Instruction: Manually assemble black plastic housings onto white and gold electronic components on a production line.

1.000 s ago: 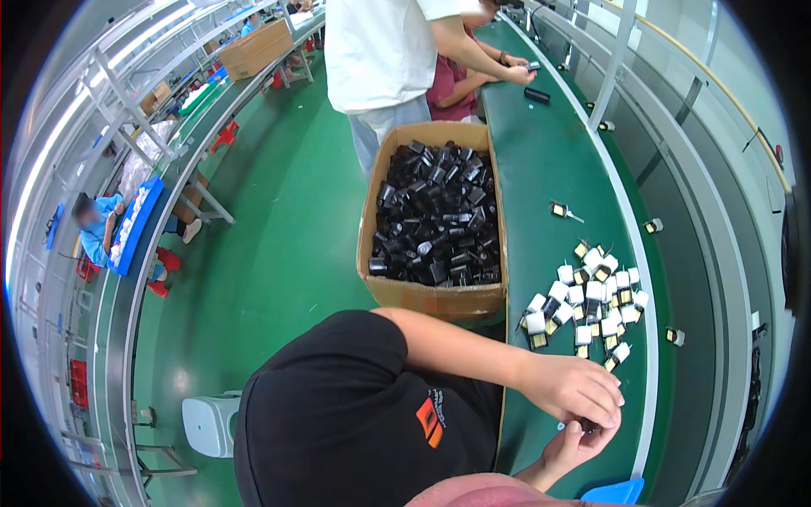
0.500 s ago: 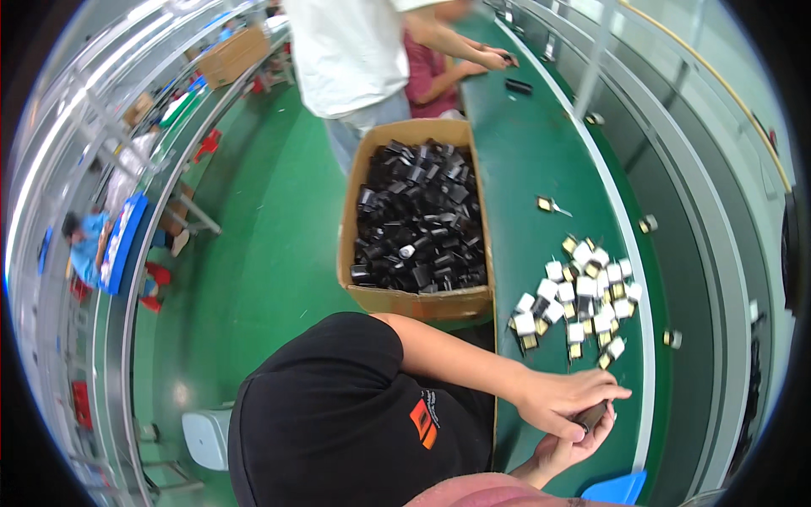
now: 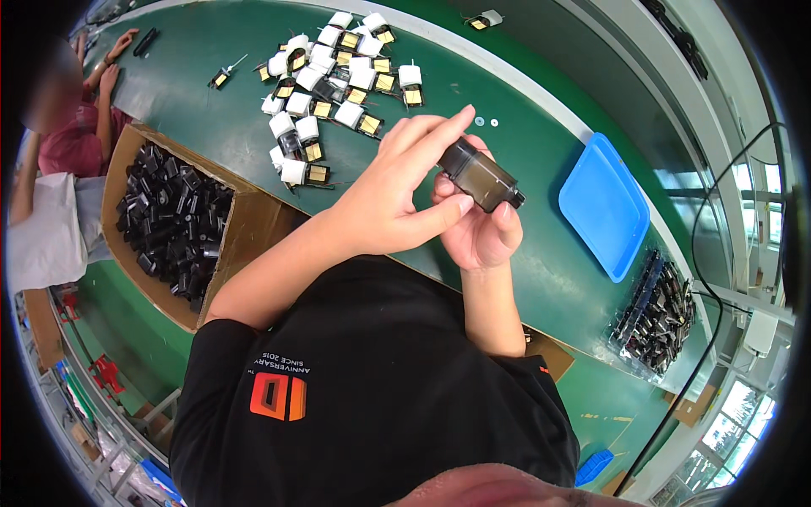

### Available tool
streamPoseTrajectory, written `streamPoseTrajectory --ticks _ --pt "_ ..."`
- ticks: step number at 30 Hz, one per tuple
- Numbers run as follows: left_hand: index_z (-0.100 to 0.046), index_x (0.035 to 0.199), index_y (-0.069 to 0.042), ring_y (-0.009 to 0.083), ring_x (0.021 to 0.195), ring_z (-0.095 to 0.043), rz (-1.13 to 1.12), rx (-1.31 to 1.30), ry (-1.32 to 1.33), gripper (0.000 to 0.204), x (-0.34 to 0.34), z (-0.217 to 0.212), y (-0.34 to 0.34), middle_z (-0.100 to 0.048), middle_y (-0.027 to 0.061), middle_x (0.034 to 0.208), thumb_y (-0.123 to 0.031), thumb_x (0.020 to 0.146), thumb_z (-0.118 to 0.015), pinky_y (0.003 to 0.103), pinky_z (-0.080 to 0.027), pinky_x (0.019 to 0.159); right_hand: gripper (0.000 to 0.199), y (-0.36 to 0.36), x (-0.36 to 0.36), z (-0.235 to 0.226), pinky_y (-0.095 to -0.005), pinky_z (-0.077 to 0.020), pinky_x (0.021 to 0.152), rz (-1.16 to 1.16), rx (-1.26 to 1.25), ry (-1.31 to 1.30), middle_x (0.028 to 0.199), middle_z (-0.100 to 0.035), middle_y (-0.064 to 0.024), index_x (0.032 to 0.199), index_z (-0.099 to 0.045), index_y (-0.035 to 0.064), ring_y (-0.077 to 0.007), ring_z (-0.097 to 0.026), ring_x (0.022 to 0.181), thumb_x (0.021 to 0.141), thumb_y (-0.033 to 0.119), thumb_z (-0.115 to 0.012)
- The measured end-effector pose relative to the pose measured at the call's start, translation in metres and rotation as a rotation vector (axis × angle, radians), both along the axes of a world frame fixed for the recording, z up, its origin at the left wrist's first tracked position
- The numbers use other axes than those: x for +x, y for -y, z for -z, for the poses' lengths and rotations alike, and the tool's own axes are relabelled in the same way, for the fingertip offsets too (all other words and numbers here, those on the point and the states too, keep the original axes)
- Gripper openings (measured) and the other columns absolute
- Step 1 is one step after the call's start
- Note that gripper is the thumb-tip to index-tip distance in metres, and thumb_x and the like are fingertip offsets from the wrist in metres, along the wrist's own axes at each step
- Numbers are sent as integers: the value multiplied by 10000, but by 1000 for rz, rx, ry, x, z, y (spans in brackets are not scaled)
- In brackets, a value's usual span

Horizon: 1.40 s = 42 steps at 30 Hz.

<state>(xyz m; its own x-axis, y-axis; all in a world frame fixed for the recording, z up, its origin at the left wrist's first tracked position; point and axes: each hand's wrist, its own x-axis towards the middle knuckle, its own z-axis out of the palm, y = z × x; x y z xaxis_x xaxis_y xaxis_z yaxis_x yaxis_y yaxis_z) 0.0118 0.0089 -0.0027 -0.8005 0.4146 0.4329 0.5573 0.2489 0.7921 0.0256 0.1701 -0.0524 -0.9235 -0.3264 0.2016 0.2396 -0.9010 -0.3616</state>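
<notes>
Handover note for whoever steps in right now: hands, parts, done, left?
Left hand: fingers around the dark translucent part, thumb under it.
Right hand: cradles the same part from below. Both grips closed on it, above the green bench.
Parts: white-and-gold components heaped on the bench beyond the hands; cardboard box of black parts on the left; blue tray on the right.
Done: one part in hand.
Left: the heap still loose on the bench.
</notes>
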Motion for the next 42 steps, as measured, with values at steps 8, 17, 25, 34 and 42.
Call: streamPoseTrajectory --ticks 8,17,25,34,42 --pt "-405 1434 36 321 1118 -553 -147 -3 -24 841 18 -6 -9 -543 197 1255 -267 742 -773 403 -428 985 828 16 12 8 -382 -544 875 170 123 38 1207 -577 -184 1390 -414 -46 -285 -647 974 722 256 -800" --pt "-551 1317 -25 349 1016 -592 -278 223 -155 742 27 24 1 -598 172 1124 -356 680 -739 435 -465 876 865 28 19 33 -416 -419 1025 89 337 -84 1374 -449 -115 1466 -340 92 -248 -492 1208 767 472 -680" --pt "-527 1334 -13 267 1171 -591 -492 -28 -83 606 51 5 146 -612 144 1263 -209 803 -745 394 -427 1036 754 -162 48 30 -357 -510 705 -138 1183 -909 1026 -552 -83 1170 -550 29 -207 -612 789 696 553 -811" --pt "-225 1527 -58 106 684 -555 -1482 967 -216 719 120 28 333 -613 48 982 -32 918 -608 213 -457 585 247 -74 107 -24 -461 -519 798 -158 954 -475 1097 -615 -317 1036 -676 -23 -404 -617 952 792 11 -687" --pt "-111 1547 -84 144 670 -467 -1468 916 -1123 704 212 -180 426 -583 88 967 -167 951 -476 288 -435 644 241 -36 66 144 -433 -517 778 -671 1237 -482 1025 -656 -253 1047 -684 -2 -357 -641 899 827 91 -651"
